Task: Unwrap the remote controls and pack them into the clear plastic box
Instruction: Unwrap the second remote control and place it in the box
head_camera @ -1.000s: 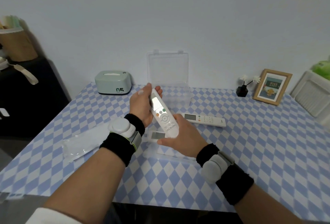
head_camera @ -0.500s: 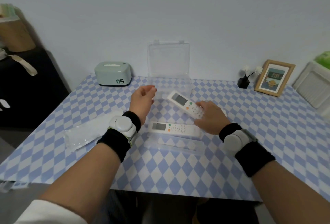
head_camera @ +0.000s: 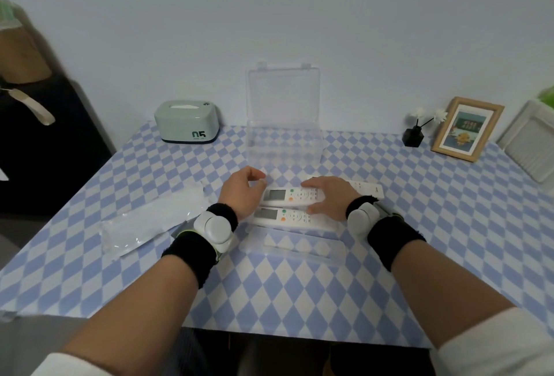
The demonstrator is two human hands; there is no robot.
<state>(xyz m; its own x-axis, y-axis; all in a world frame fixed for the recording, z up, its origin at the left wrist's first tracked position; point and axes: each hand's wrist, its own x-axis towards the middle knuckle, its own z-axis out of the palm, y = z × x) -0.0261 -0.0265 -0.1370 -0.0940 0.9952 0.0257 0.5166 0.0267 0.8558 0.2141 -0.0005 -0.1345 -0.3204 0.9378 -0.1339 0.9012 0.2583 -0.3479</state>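
Two unwrapped white remotes lie side by side on the checked tablecloth. My right hand grips the farther remote, fingers over its far edge and thumb at its near edge. The nearer remote lies just in front of it. My left hand hovers at the farther remote's left end, fingers loosely curled and holding nothing. A third remote shows partly behind my right hand. The clear plastic box stands open behind them, lid upright against the wall. A clear wrapper with something white inside lies nearest me.
An empty plastic wrapper lies on the left of the table. A green tissue box stands at the back left. A black vase, a picture frame and a white rack stand at the back right.
My left hand let go of the remote that both hands held up. My right hand carried it down and laid it flat beside the other remote.
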